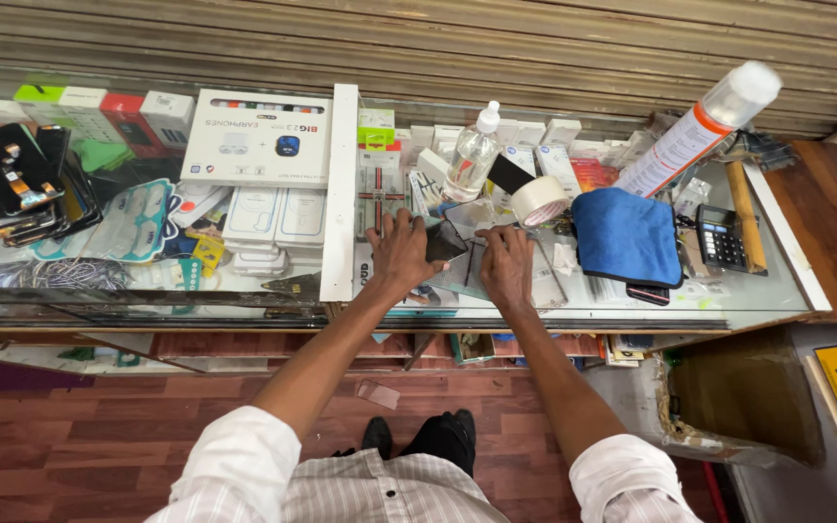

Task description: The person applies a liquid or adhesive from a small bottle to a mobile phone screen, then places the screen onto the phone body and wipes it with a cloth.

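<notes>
Together both hands rest on the glass tabletop: left hand grips a dark phone lying between them, right hand pressed flat, holding nothing.

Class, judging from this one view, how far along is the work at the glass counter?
Done: a tape roll, clear spray bottle and blue cloth lie out on the glass counter. In hand: the left hand holds a dark phone-like slab; the right hand presses flat beside it. Left: cannot tell.
</notes>
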